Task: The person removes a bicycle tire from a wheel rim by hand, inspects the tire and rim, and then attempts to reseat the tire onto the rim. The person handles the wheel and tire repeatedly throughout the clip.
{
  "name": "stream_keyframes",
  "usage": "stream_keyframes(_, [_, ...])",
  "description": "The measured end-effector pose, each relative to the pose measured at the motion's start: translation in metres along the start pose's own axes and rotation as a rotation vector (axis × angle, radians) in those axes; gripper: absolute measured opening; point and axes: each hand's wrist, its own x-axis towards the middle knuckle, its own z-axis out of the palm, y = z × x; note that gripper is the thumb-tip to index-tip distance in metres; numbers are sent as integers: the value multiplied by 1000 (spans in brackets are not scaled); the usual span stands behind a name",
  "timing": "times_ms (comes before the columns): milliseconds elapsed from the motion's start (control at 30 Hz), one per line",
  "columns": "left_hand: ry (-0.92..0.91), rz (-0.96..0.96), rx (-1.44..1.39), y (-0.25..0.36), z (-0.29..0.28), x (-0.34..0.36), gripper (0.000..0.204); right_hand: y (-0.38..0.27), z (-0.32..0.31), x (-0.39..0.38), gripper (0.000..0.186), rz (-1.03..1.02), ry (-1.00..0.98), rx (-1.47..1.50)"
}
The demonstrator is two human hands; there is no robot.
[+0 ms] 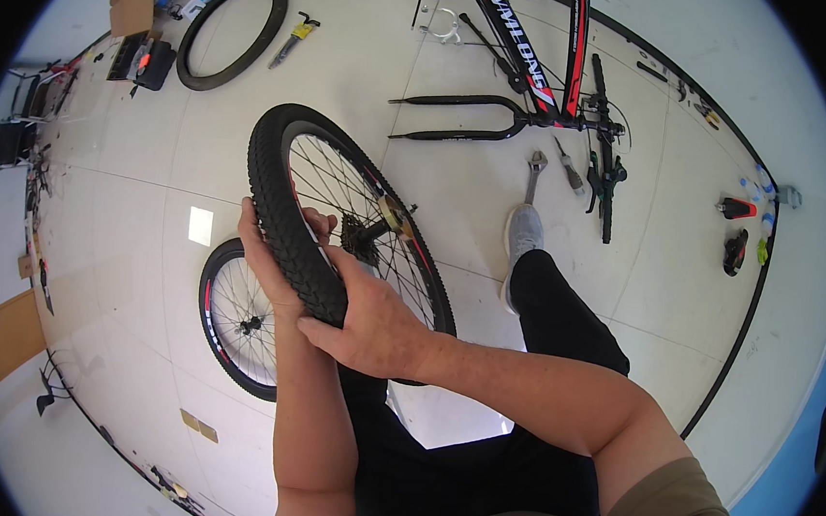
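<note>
A bicycle wheel (283, 190) with a black knobby tyre, spokes and a rear cog stack is held up, tilted, in front of me. My left hand (272, 261) wraps round the tyre from its outer left side, some fingertips showing inside the rim. Close beside it, my right hand (379, 318) grips the same tyre, thumb on the tread and fingers over the rim. Both hands sit at the near side of the wheel. Part of the rim lies hidden behind my right hand and forearm.
A second wheel (209, 290) lies on the floor at left. Beyond are a loose tyre (187, 46), a yellow-handled tool (301, 31), and a black-red bicycle frame (508, 33) with its fork (464, 100). An adjustable wrench (535, 171) and screwdriver (568, 165) lie near my shoe (524, 233).
</note>
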Motion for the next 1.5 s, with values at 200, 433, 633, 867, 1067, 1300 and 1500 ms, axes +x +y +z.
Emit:
stream_keyframes(200, [43, 4, 18, 0, 0, 2, 49, -4, -2, 2, 72, 25, -7, 3])
stream_keyframes(433, [36, -15, -1, 1, 0, 9, 50, -8, -4, 8, 76, 26, -27, 10])
stream_keyframes(633, [101, -11, -13, 3, 11, 11, 51, -10, -5, 12, 83, 16, -30, -8])
stream_keyframes(867, [114, -32, -49, 4, 12, 10, 50, -10, -4, 12, 82, 20, -43, 12])
stream_keyframes(1067, [77, 37, 28, 1, 9, 3, 52, -3, 0, 5, 76, -4, 5, 8])
stream_keyframes(1300, [8, 13, 16, -3, -3, -2, 50, 3, 2, -4, 77, -45, 33, 3])
stream_keyframes(1500, [62, 29, 15, -4, 2, -2, 49, 0, 0, -2, 75, -6, 10, -5])
